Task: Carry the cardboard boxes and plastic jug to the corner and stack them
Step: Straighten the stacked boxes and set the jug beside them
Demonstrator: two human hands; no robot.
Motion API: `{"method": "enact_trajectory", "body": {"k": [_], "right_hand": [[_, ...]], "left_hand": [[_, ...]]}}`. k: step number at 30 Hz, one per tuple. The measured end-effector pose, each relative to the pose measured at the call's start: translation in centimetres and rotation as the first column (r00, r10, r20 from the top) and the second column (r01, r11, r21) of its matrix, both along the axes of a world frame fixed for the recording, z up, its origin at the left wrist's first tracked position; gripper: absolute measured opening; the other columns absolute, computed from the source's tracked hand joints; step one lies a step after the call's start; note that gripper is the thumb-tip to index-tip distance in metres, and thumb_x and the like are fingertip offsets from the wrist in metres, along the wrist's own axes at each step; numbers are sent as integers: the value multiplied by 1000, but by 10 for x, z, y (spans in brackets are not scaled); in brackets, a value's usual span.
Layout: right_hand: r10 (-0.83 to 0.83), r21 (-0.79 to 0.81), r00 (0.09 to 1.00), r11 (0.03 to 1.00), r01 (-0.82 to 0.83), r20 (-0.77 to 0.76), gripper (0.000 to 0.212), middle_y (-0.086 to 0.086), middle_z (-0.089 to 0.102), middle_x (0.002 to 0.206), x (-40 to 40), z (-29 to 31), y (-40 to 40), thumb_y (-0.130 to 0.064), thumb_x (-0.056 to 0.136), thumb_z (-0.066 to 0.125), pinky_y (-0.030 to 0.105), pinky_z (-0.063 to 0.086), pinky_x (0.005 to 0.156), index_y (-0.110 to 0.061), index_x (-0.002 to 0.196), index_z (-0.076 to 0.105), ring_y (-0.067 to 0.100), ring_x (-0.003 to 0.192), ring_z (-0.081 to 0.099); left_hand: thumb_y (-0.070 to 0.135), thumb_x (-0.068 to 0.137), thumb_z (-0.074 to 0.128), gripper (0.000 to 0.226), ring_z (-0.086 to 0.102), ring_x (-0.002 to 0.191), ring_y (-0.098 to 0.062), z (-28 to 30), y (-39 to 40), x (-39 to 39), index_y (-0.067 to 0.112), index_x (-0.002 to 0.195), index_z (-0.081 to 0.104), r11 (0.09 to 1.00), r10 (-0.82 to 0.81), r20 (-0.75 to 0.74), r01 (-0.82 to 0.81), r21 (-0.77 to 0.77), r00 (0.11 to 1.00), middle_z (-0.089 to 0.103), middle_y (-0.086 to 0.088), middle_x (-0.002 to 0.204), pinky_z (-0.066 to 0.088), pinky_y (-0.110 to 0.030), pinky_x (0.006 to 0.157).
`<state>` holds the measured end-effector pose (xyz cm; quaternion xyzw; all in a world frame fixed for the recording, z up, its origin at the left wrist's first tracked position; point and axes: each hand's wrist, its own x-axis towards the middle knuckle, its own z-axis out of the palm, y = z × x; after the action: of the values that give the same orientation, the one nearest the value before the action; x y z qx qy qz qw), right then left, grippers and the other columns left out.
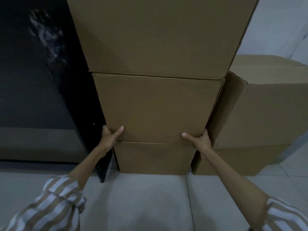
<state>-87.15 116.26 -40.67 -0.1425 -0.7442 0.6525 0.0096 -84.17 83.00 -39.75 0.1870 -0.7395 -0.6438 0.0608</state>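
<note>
Three brown cardboard boxes stand stacked in front of me. The middle box (156,107) rests on the bottom box (154,158), and the top box (156,35) sits on the middle one. My left hand (110,136) grips the middle box's lower left corner, thumb on the front face. My right hand (200,139) grips its lower right corner the same way. No plastic jug is in view.
A second stack of cardboard boxes (260,114) stands right beside the first, touching it. A black cabinet panel (41,80) lies close on the left. Pale floor tiles (138,197) stretch toward me, and a white wall (280,30) is behind on the right.
</note>
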Motion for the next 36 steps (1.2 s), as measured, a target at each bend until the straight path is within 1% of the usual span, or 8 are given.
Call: {"method": "enact_trajectory", "body": {"k": [3,6,10,15,26,30,33,36], "right_hand": [[40,39,999,998,-41,26,106,8,49,142,4,11,0,-32,61,88,37,43,102,-12,146,28,27,129,48],[79,2,997,997,-79,21,122,7,50,142,5,41,-4,-48,41,87,33,44,98,-10,144,33,22,124,51],[-47,-23,975,999,43,-219,128,5,29,154,-5,109,-15,-43,56,88,39,37,110,-20,151,6,24,138,36],[-133,-24,935,991,133,-330,125,4,7,157,-16,174,-30,-49,58,86,50,30,114,-36,149,1,31,143,19],[-88,10,922,995,99,-378,114,0,21,151,-16,172,-23,-46,62,85,48,31,114,-36,147,10,27,137,30],[-120,41,915,988,147,-386,116,4,14,155,-9,166,-27,-45,67,83,48,27,116,-33,151,4,29,142,24],[-145,127,907,969,210,-394,121,9,3,156,8,157,-28,-41,69,82,44,23,118,-26,152,-4,27,145,18],[-9,297,921,945,135,-389,118,6,6,152,35,126,-16,-47,67,80,34,24,114,-21,151,1,15,136,22]], "left_hand": [[35,90,58,77,35,135,-21,12,0,3,6,144,11,998,-59,20,59,-3,998,33,-2,142,35,-29,97],[47,86,56,93,37,132,-15,41,-6,5,11,151,1,983,-183,14,182,4,983,33,3,143,32,-26,106],[39,88,58,82,49,111,-5,117,-8,0,17,150,10,994,-109,-290,107,-21,951,40,6,137,42,-14,85],[37,88,62,85,43,128,-12,179,-6,-18,25,150,4,999,-33,-484,37,0,875,37,3,147,38,-27,105],[44,86,61,87,39,133,-15,162,3,-21,25,150,5,1000,-15,-482,8,-17,876,34,1,152,33,-33,112],[45,84,63,97,18,145,-16,150,12,-19,21,151,-3,997,57,-536,-75,-12,842,8,-1,160,19,-41,120],[41,82,68,99,-5,148,-26,125,48,-13,14,150,0,960,114,-629,-248,-130,769,-15,-12,159,7,-50,120],[39,83,65,87,-5,148,-30,90,110,1,13,147,12,900,-116,-676,-211,-381,728,-4,-17,159,2,-50,119]]}}
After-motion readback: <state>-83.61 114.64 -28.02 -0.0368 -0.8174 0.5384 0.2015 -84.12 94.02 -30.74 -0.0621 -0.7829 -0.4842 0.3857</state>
